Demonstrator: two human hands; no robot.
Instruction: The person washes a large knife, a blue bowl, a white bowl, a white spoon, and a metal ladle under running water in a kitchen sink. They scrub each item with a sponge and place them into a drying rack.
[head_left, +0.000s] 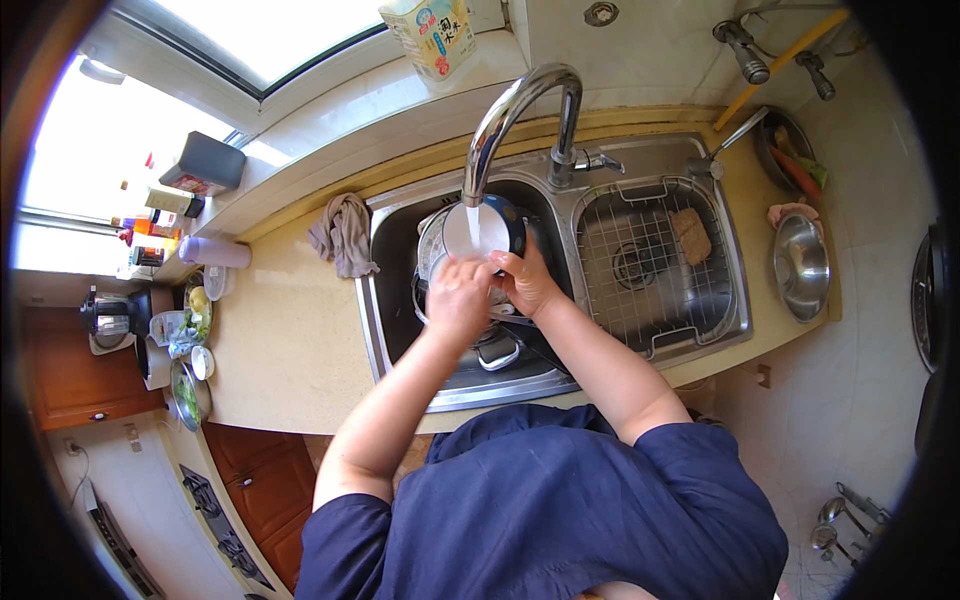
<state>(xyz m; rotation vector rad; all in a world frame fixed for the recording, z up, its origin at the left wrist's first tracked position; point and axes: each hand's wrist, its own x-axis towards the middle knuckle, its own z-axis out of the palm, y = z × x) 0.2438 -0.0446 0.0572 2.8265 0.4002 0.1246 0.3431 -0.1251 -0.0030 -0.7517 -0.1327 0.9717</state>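
Note:
Water from the chrome faucet (491, 127) runs into a bowl (487, 229), white inside and dark blue with spots outside. The bowl is tilted over the left basin of the double sink (390, 315). My right hand (529, 277) grips its rim and side at the lower right. My left hand (459, 292), slightly blurred, is at the bowl's lower edge with its fingers bent; whether it grips the bowl is unclear. Beneath the hands, the basin holds stacked dishes and a pot with a metal handle (500, 357), partly hidden by the bowl and hands.
The right basin holds a wire rack (600, 277) with a brown scrubbing pad (691, 236). A grey cloth (346, 234) lies left of the sink. At the right stand a steel bowl (801, 266) and a dark pan (784, 150) with vegetables. A purple bottle (216, 253) lies at the left.

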